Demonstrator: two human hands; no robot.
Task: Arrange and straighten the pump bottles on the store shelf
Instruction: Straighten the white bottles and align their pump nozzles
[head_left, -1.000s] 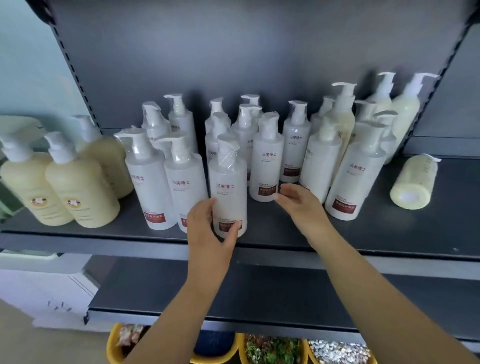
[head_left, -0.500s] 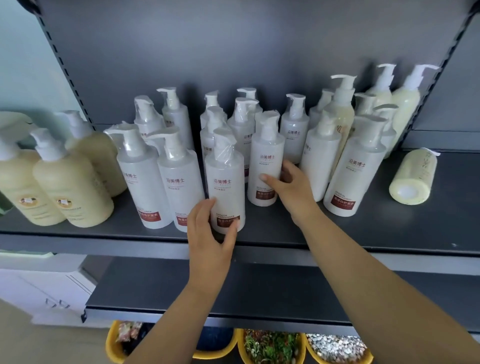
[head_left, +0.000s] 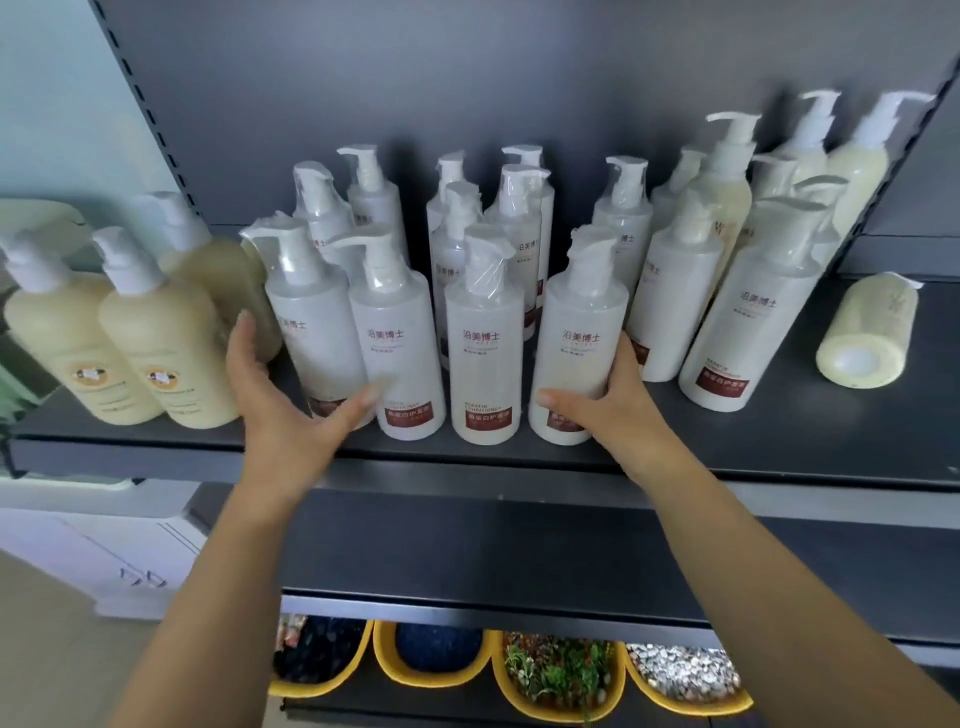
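Flanking the front row of tall white plastic pump bottles (head_left: 397, 343), the two hands are held well apart, one at each end of the row, apparently so that the bottles can be squared into one line along the dark grey metal shelf (head_left: 779, 457). The left hand (head_left: 283, 400) is spread around the leftmost white bottle with the dark red label (head_left: 311, 322), fingers reaching behind its side and thumb lying across the front low down; whether it is truly gripped or only braced cannot be told. The right hand (head_left: 613, 400) is wrapped about the lower body of the white bottle fourth in the row (head_left: 576, 353), thumb across the red label and fingers round its right side, a hold that seems suited to sliding or turning it label-forward. The grouped white bottles stand upright near the shelf's front edge, with further rows behind. Beside the left hand stand squat cream-yellow pump bottles (head_left: 156, 348). At the far right a pale yellow bottle lying on its side (head_left: 865, 338) is judged to need standing up.
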